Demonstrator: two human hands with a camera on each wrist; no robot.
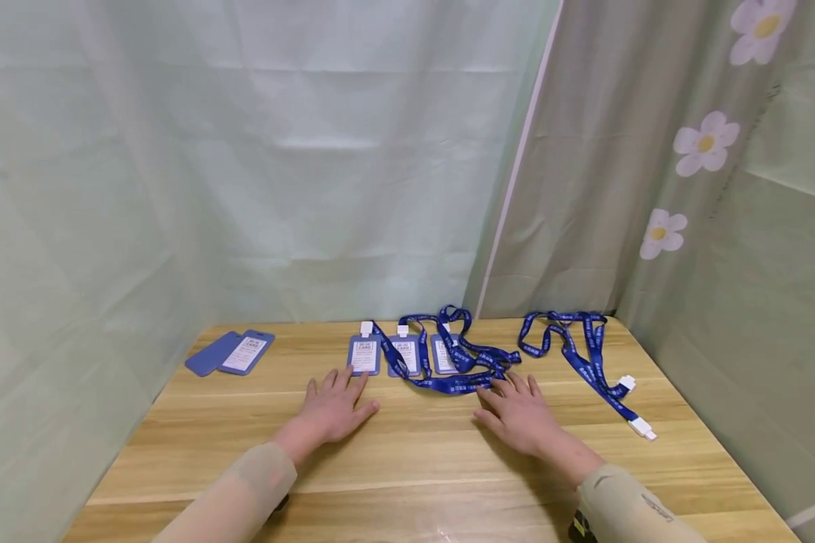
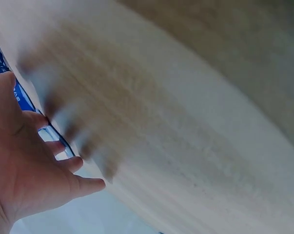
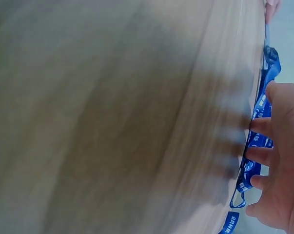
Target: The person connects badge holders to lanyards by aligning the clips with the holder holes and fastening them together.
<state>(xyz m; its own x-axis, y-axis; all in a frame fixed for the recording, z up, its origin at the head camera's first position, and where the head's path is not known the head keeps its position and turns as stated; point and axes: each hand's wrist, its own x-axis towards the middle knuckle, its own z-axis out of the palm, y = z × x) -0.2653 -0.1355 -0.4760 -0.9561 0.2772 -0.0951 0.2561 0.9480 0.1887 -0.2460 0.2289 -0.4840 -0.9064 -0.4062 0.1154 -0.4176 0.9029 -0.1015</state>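
Note:
My left hand (image 1: 334, 409) is spread with straight fingers over the wooden table, its fingertips right at the lower edge of a blue badge holder (image 1: 364, 356). To the right of that holder lie two more, a middle badge holder (image 1: 404, 356) and a right one (image 1: 443, 356), each showing a white card. Blue printed lanyards (image 1: 455, 383) lie tangled over these holders, with white clips at the top. Fingers apart, my right hand (image 1: 518, 415) reaches the tangle's right end, fingertips at the strap. In the right wrist view the blue lanyard (image 3: 256, 141) shows behind the fingers.
Two overlapping badge holders lie at the back left, one blank blue (image 1: 212, 355), one with a card (image 1: 247, 353). Further lanyards (image 1: 587, 362) with a white clip (image 1: 642, 428) lie on the right. Pale curtains (image 1: 353, 166) hang close around the wooden table (image 1: 421, 467).

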